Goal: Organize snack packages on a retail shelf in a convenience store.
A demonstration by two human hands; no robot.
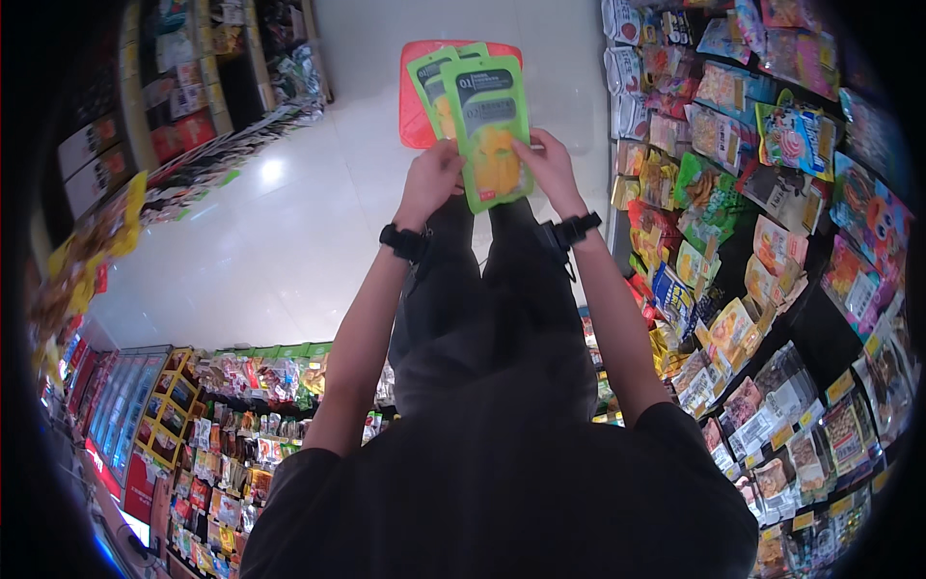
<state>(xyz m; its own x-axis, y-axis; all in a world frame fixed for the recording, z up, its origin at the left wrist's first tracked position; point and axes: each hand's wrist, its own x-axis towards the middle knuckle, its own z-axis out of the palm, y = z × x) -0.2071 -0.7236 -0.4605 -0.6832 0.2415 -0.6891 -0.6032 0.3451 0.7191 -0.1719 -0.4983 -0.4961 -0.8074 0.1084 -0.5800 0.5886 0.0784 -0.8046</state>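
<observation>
A flat green snack pouch [495,145] with a dark panel and a picture of orange-yellow pieces is between my two hands, roughly upright in the picture. My left hand [431,180] is closed at its lower left edge, the fingertips partly hidden. On the other side, my right hand [552,172] pinches the right edge between thumb and fingers. Matching green pouches [431,82] show behind it at the upper left; whether they lie on the red stool-like object or are held too, I cannot tell. That red object [412,121], with rounded corners, is beyond my hands.
Shelves of hanging snack bags [709,193] line the right side closely. More racks stand at the upper left [183,87] and lower left [227,454]. Pale glossy floor [280,261] lies between them. Black bands circle both my wrists.
</observation>
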